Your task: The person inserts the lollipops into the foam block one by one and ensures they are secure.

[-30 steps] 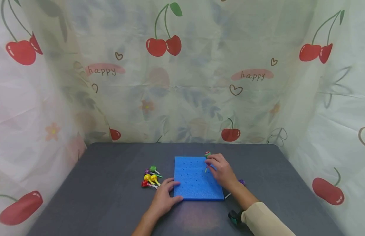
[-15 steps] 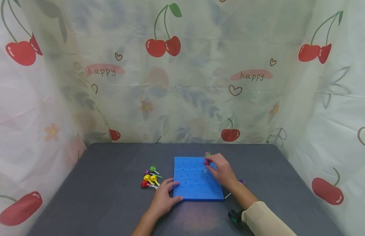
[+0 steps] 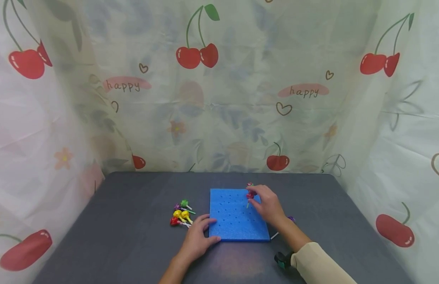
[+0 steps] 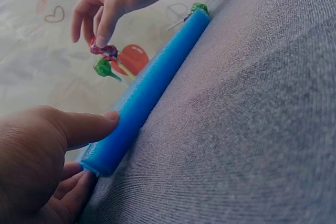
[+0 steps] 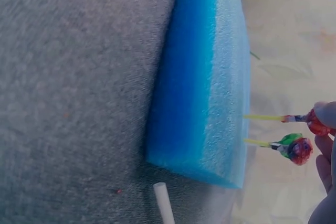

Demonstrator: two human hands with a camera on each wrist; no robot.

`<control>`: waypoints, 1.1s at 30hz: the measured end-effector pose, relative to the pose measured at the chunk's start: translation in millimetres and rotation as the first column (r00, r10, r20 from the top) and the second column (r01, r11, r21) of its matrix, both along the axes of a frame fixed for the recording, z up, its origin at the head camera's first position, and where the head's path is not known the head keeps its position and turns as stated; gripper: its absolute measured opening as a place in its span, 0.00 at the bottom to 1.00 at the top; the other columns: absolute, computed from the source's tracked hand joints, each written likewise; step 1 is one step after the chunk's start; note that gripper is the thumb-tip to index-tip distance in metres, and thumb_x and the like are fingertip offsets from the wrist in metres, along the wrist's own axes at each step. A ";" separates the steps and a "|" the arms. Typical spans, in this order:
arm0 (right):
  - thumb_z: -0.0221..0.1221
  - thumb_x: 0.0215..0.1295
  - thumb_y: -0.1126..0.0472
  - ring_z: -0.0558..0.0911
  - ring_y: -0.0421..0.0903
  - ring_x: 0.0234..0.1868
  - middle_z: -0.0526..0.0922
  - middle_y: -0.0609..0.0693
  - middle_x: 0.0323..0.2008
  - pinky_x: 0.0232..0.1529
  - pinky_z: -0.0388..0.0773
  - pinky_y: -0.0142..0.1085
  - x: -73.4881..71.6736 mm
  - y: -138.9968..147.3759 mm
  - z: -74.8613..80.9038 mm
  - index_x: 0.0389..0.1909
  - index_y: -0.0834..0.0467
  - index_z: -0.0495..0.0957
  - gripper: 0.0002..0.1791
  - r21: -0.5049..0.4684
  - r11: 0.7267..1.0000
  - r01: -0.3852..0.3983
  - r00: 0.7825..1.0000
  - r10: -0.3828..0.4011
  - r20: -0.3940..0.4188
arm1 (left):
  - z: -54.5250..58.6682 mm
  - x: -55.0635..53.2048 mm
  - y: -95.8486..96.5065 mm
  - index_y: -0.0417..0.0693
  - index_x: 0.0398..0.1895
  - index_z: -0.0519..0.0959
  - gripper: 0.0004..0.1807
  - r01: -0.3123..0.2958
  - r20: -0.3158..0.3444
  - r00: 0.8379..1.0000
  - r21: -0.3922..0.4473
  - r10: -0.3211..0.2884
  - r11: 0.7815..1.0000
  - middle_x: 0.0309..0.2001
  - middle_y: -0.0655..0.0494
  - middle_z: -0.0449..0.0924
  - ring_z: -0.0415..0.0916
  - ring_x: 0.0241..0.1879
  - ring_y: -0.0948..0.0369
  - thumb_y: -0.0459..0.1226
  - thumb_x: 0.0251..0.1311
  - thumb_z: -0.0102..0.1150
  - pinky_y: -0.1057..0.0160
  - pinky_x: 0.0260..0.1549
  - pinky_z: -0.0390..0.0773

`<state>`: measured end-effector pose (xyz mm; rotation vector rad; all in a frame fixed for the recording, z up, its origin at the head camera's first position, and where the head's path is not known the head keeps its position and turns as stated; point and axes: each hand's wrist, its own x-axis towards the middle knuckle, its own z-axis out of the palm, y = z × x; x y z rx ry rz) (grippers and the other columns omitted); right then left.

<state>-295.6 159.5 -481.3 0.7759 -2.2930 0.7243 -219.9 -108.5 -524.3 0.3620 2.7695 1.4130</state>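
A blue foam board (image 3: 237, 232) with rows of small holes lies on the dark table. My left hand (image 3: 198, 236) grips its near left corner, thumb at the front edge and fingers along the left side. Over the far right part of the board, my right hand (image 3: 267, 203) pinches a red-wrapped lollipop (image 3: 250, 195) by its head. Its yellow stick (image 5: 265, 117) points down, with the lower end at the board's top. Right beside it, a green and red lollipop (image 5: 299, 150) stands upright in the board, partly hidden by the right hand in the head view.
Several lollipops lie left of the board: a green one (image 3: 184, 203), yellow ones (image 3: 185, 214) and a red one (image 3: 174, 221) among them. A purple lollipop (image 3: 291, 218) lies partly under the right forearm. A patterned curtain (image 3: 233, 118) surrounds the table.
The right fingers have shifted slightly on the red lollipop, so more of its head shows than a second ago. The left hand and the board have stayed put.
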 end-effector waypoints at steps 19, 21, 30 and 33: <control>0.75 0.47 0.67 0.75 0.45 0.41 0.83 0.47 0.34 0.41 0.75 0.43 -2.2 1.2 -8.2 0.50 0.58 0.81 0.26 0.020 1.000 0.010 0.997 -0.009 -0.072 | -0.9 -0.6 0.5 0.49 0.56 0.79 0.26 -0.002 -0.022 1.000 -0.006 0.002 1.000 0.64 0.44 0.68 0.70 0.60 0.46 0.42 0.53 0.73 0.48 0.55 0.73; 0.75 0.48 0.66 0.75 0.46 0.42 0.83 0.47 0.34 0.40 0.74 0.44 -2.0 1.2 -8.5 0.50 0.58 0.81 0.25 0.020 0.999 0.025 0.997 -0.023 -0.071 | -1.0 -0.6 0.3 0.49 0.56 0.79 0.26 -0.002 -0.024 1.000 -0.007 0.002 1.000 0.63 0.44 0.68 0.69 0.60 0.46 0.43 0.53 0.73 0.48 0.55 0.73; 0.74 0.49 0.63 0.75 0.49 0.47 0.83 0.52 0.38 0.44 0.74 0.47 -0.6 1.8 -7.2 0.53 0.58 0.80 0.28 0.007 0.999 0.042 0.998 -0.041 -0.043 | -2.0 -0.5 -0.5 0.49 0.56 0.79 0.26 0.002 -0.031 1.000 -0.006 -0.002 1.000 0.63 0.43 0.68 0.70 0.59 0.46 0.43 0.52 0.73 0.49 0.54 0.74; 0.74 0.50 0.63 0.75 0.50 0.47 0.83 0.52 0.38 0.45 0.74 0.49 0.7 2.7 -5.5 0.54 0.58 0.80 0.27 -0.001 0.999 0.042 0.998 -0.042 -0.037 | -2.0 -0.8 -0.3 0.50 0.56 0.79 0.26 -0.001 -0.021 1.000 -0.006 0.001 1.000 0.63 0.44 0.68 0.70 0.60 0.46 0.43 0.52 0.73 0.49 0.54 0.74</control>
